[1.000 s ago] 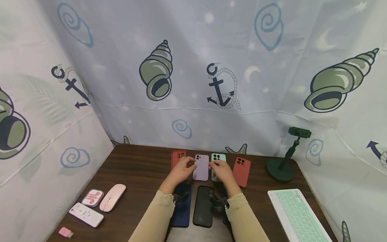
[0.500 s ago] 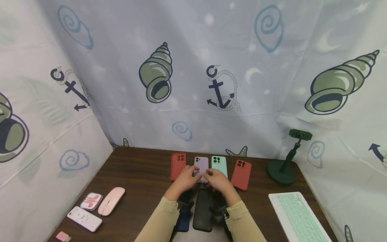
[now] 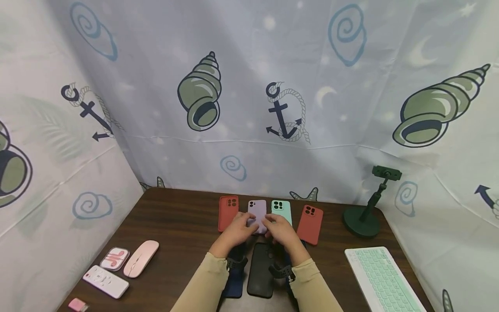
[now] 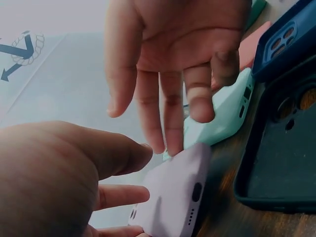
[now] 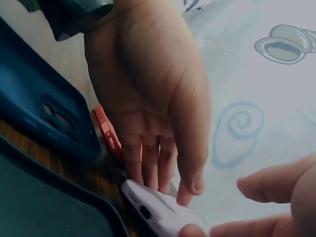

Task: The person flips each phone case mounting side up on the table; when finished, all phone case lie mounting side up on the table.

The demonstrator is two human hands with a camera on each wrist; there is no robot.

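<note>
A purple phone case lies face down in the back row, between a red phone case and a mint phone case. My left hand is at its lower left, fingers extended against its side with the thumb raised above, as the left wrist view shows. At the lower right, my right hand has its fingertips on or beside the case; exact contact is unclear. Neither hand wraps round it. Below the hands lie a black phone case and a dark blue phone case, partly covered by my forearms.
Another red phone case lies right of the mint one. A green camera stand and a mint keyboard are on the right. At left are a pink mouse, boxed earphones, a white remote and a pink adapter.
Both hands have drawn back toward me and closer together, from beside the purple case's upper half to its near end. In the last half second they have barely moved.
</note>
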